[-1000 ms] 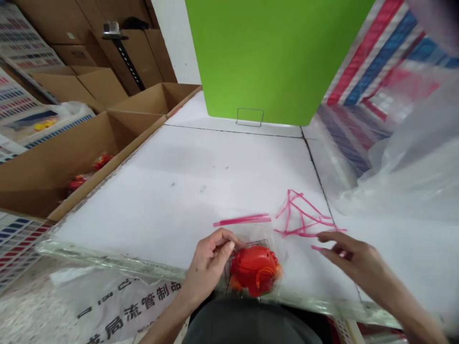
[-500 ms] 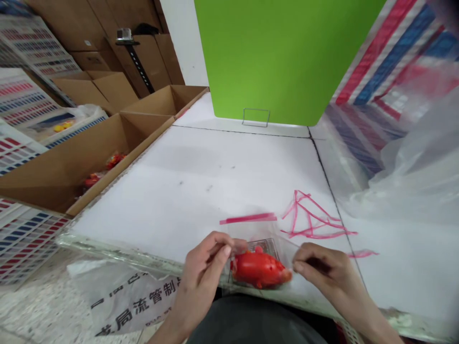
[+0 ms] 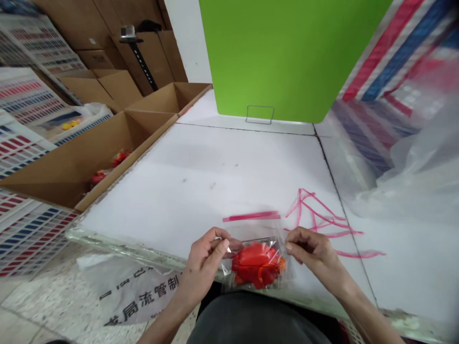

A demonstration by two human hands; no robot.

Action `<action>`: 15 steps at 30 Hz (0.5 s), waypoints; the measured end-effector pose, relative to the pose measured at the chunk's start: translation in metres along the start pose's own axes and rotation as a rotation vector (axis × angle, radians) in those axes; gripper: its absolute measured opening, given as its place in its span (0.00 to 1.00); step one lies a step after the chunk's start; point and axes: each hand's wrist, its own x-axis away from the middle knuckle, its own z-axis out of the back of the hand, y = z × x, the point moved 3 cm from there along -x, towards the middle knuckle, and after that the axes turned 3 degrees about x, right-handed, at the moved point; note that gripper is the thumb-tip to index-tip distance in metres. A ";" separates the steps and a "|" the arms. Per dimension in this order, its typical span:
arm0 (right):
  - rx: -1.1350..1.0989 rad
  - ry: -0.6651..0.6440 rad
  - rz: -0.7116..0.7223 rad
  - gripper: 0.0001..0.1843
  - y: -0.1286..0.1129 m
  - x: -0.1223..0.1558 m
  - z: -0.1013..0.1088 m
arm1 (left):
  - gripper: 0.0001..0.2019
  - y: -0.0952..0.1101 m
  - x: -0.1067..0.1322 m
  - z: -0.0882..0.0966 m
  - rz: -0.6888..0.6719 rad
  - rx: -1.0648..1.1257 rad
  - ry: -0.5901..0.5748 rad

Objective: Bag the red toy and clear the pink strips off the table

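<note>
At the near edge of the white table lies a clear plastic zip bag (image 3: 256, 228) with a pink strip along its far end. Inside it are a red and orange plastic toy or its parts (image 3: 256, 263), over what looks like a dark-framed sheet or tray (image 3: 275, 241). My left hand (image 3: 208, 251) is closed on the bag's left edge, thumb above and some fingers seen through the film. On the other side, my right hand (image 3: 310, 246) pinches the bag's right edge between thumb and fingertips.
Thin pink strips (image 3: 322, 222) lie right of the bag. A green board (image 3: 287, 62) stands at the back. Open cardboard boxes (image 3: 118, 129), one with red bagged items, border the left edge. Translucent plastic sheeting (image 3: 426, 177) covers the right side.
The red contents have shifted inside the bag: a smooth rounded shape before, several jumbled pieces now. My right hand has moved slightly up and left along the bag's edge. The view has shifted slightly.
</note>
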 end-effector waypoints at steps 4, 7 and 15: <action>-0.025 0.003 0.007 0.08 0.006 -0.005 -0.003 | 0.08 -0.013 -0.005 0.007 0.008 -0.008 0.022; -0.028 0.017 0.015 0.06 0.004 -0.005 -0.004 | 0.07 -0.024 -0.006 0.014 -0.003 -0.017 0.054; -0.002 0.025 0.010 0.06 -0.007 -0.005 -0.004 | 0.07 -0.029 -0.006 0.020 -0.019 -0.029 0.133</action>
